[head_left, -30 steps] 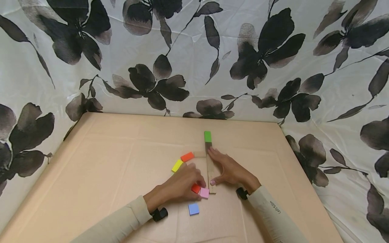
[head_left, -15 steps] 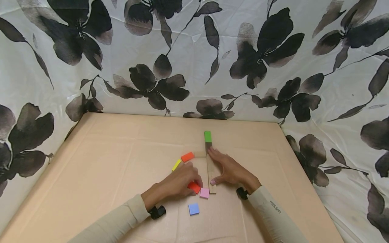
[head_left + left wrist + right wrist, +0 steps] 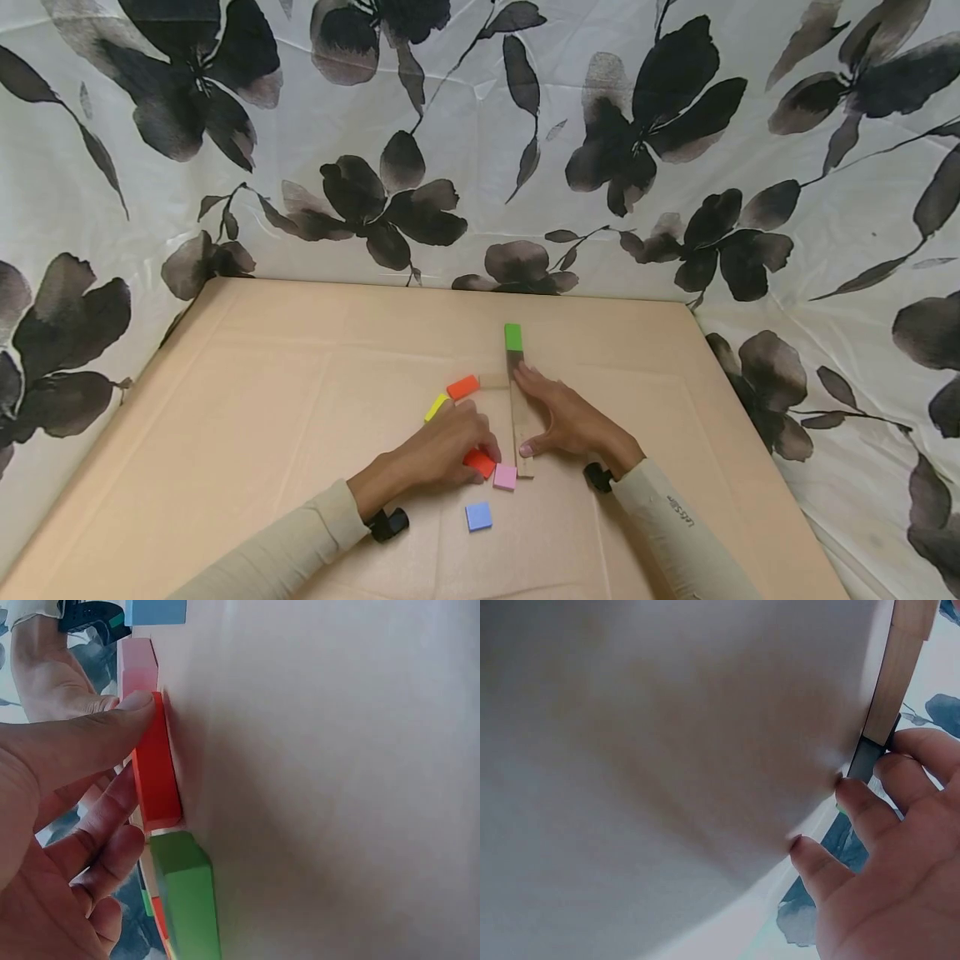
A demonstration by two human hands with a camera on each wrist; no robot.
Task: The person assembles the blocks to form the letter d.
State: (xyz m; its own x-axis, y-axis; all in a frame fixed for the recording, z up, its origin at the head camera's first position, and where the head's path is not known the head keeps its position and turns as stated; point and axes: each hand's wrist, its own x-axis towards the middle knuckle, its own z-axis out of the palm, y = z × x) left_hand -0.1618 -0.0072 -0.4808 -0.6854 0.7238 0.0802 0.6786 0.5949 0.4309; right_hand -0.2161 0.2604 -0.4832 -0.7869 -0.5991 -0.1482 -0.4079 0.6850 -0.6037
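My left hand pinches a red block between thumb and fingers; in the left wrist view the red block stands on the surface. Close to its ends are a pink block and a green block, the latter hidden under the hand in the head view. My right hand rests along the right side of a straight row of wooden pieces, fingers extended. That row has a dark piece and a bright green block at its far end. Fingertips touch it near the dark piece.
An orange block, a yellow block and a plain wood block curve left from the row. A blue block lies nearer, apart from the pink one. Floral cloth hangs behind the tan tabletop.
Over the second, my left hand has shifted slightly left with the red block, which has turned a little beside the pink block. My right hand has stayed in place.
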